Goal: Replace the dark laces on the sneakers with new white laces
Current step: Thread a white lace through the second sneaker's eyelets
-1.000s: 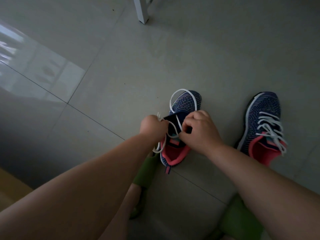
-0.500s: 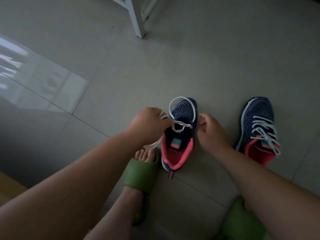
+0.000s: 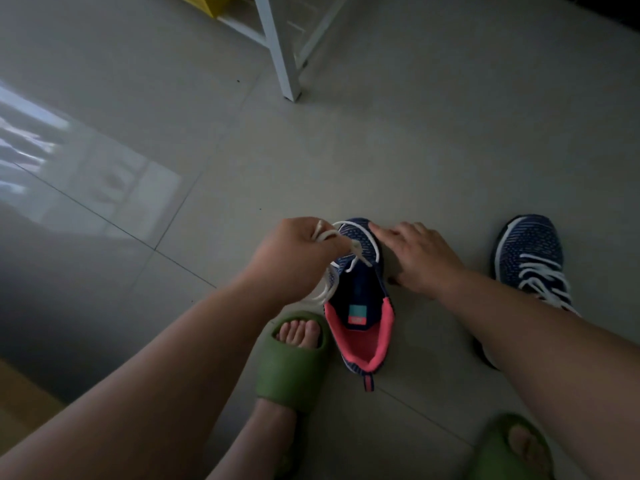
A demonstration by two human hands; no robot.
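The left hand (image 3: 294, 251) is curled tight around a gathered bunch of white lace (image 3: 353, 252), which runs from the fist across to the toe end of the near sneaker (image 3: 360, 306) and loops over its front; more lace hangs in coils below the wrist, just beside the shoe's left side. The right hand (image 3: 420, 254) holds nothing: its fingers are stretched out and relaxed, the fingertips touching the toe of the same sneaker at its right edge. That sneaker lies on the tiled floor (image 3: 346, 150) between the two forearms, heel toward the person, its pink lining and dark tongue showing, the upper eyelets unlaced. A second sneaker (image 3: 528, 251) stands well apart to the right, already threaded with white laces, its heel hidden behind the right forearm. Two feet in green slippers show below: the left slipper (image 3: 291, 368) just beside the near sneaker's heel, the right slipper (image 3: 502, 452) at the lower edge. Farther off, a white furniture leg (image 3: 280, 53) stands on the floor, with something yellow behind it at the top edge.
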